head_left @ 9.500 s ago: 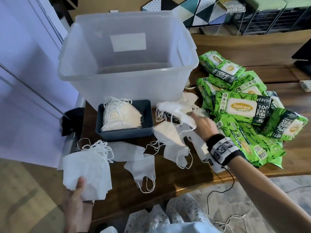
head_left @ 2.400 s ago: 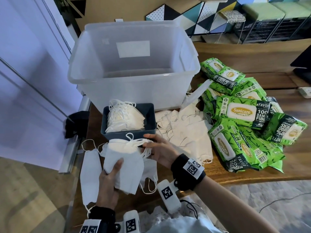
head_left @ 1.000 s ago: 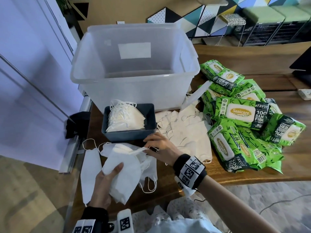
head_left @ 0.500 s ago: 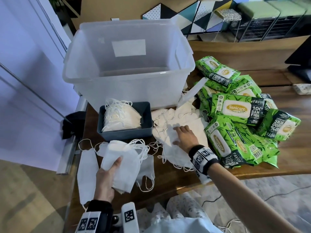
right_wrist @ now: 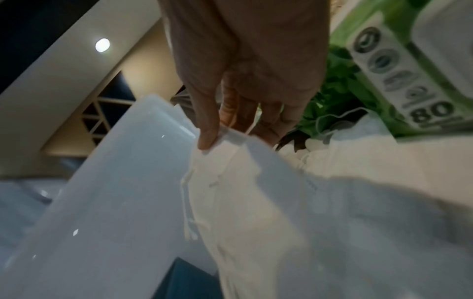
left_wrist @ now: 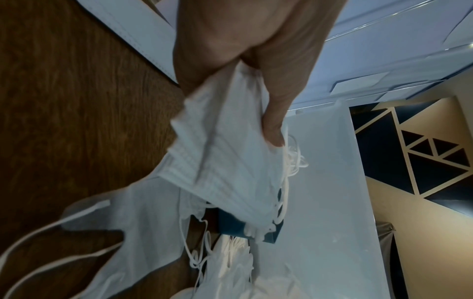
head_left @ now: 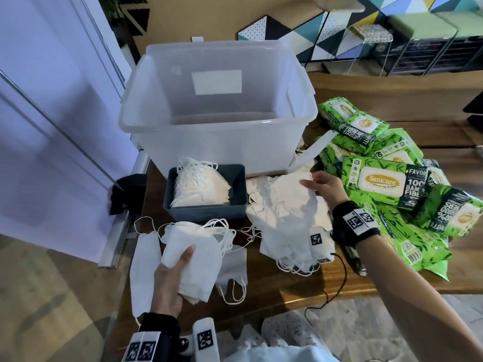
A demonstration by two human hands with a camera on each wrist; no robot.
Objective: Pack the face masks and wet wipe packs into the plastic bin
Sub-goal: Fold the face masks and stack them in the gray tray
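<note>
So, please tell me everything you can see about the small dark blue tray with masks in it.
The tray is a small rectangular box, dark blue-grey, and looks like plastic. It is open on top and stands level on the wooden table, directly in front of the clear bin. A stack of white face masks leans inside, toward its left, ear loops sticking up. Neither hand touches it.

Office lounge: geometric wall panels (head_left: 308, 35), green cushioned benches (head_left: 418, 24), long wooden table (head_left: 366, 278).
</note>
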